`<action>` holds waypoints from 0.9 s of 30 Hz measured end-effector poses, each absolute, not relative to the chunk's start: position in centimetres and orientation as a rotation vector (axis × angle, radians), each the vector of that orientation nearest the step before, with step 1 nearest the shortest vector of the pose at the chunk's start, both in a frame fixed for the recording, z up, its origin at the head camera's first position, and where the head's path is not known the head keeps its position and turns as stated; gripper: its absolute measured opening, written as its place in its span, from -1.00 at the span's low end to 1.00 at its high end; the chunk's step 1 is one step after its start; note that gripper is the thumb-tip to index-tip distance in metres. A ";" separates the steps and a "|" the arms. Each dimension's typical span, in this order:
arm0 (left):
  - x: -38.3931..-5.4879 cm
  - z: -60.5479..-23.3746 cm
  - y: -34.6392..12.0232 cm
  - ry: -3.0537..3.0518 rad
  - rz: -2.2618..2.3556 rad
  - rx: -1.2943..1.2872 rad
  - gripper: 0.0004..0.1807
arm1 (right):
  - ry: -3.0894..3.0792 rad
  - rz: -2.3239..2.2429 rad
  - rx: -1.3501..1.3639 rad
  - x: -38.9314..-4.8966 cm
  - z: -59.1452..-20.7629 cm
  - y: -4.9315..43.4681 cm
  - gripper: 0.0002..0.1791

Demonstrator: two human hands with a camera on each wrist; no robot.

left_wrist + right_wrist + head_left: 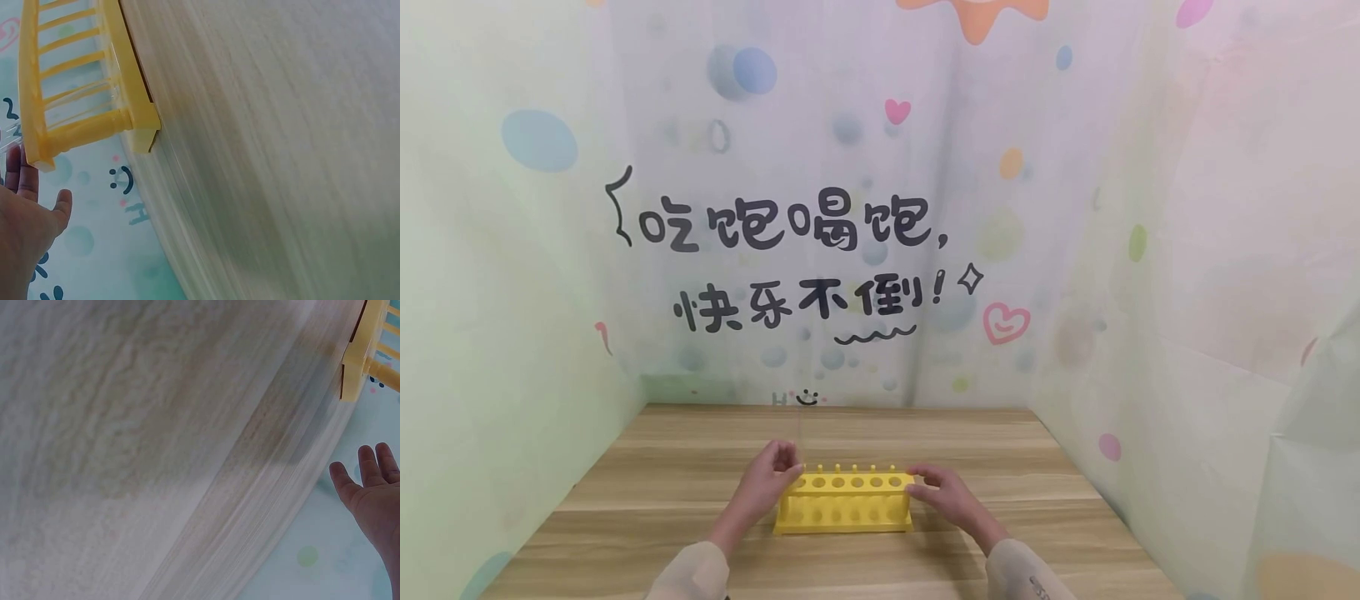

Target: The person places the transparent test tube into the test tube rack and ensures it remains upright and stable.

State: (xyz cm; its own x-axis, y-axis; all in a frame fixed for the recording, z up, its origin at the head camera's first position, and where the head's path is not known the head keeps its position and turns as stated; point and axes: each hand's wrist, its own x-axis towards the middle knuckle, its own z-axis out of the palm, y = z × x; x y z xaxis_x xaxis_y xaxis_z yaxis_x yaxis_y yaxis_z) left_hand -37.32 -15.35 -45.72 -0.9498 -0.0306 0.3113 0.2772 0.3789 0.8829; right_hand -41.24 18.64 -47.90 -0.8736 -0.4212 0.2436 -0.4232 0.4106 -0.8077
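Note:
A yellow plastic test tube rack (844,527) stands on the wooden table, with a row of round holes in its top plate and short pegs along its back. My left hand (770,477) is at the rack's left end, thumb and forefinger pinching a clear test tube (9,136). The tube's transparent lower part shows below the top plate in the left wrist view. At the other end, my right hand (946,493) grips the top plate's corner between thumb and forefinger. Its other fingers (370,465) extend loosely in the right wrist view.
The wood-grain table (842,433) runs back to a patterned curtain (820,358) with dark lettering. More printed sheeting hangs along the left and right sides.

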 end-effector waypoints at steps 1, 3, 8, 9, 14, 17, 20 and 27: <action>-37.3 -45.7 -15.3 -2.363 -1.597 -0.217 -0.77 | -2.638 1.507 0.791 -41.2 -47.9 18.6 -0.56; -37.3 -45.8 -15.3 -2.366 -1.591 -0.213 -0.75 | -2.642 1.492 0.796 -41.3 -47.9 18.7 -0.55; -37.3 -45.9 -15.4 -2.388 -1.568 -0.206 -0.73 | -2.655 1.448 0.796 -41.4 -47.9 18.7 -0.51; -37.3 -45.9 -15.4 -2.393 -1.564 -0.207 -0.73 | -2.658 1.442 0.794 -41.4 -47.9 18.7 -0.51; -37.3 -45.9 -15.4 -2.406 -1.560 -0.204 -0.74 | -2.668 1.436 0.789 -41.3 -47.8 18.7 -0.51; -37.3 -45.9 -15.4 -2.411 -1.560 -0.201 -0.75 | -2.674 1.450 0.778 -41.2 -47.7 18.6 -0.54; -37.3 -45.9 -15.5 -2.419 -1.563 -0.195 -0.76 | -2.675 1.480 0.765 -41.1 -47.7 18.5 -0.57; -37.2 -45.8 -15.8 -2.425 -1.569 -0.170 -0.76 | -2.678 1.477 0.756 -41.1 -47.6 18.3 -0.55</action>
